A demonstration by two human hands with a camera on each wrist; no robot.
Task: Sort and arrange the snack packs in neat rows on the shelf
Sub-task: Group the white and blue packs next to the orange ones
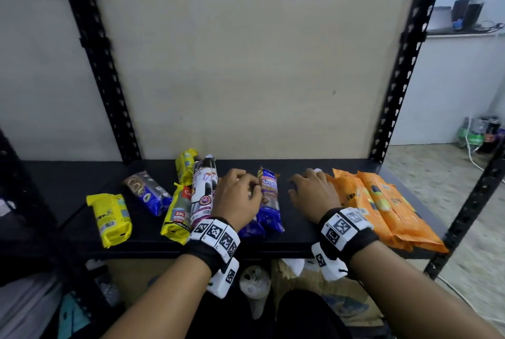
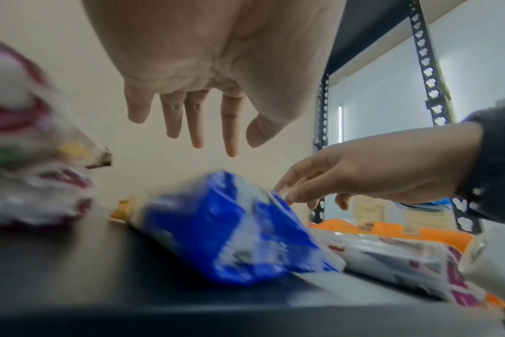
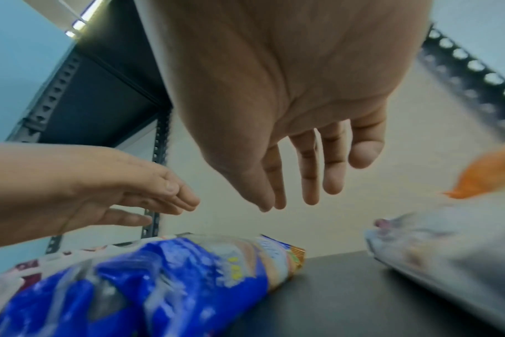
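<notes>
On the black shelf, lower your left hand and right hand, fingers loosely spread and empty, squarely onto the blue pack before sliding it.

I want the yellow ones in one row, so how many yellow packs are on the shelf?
3. One lies alone at the far left, one stands at the back, and one lies in front of that, beside the white pack. More may hide behind the hands.

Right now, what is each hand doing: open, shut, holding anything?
Left hand: open, fingers relaxed above the blue snack pack, holding nothing.
Right hand: open, fingers straight above the shelf, holding nothing.
</notes>
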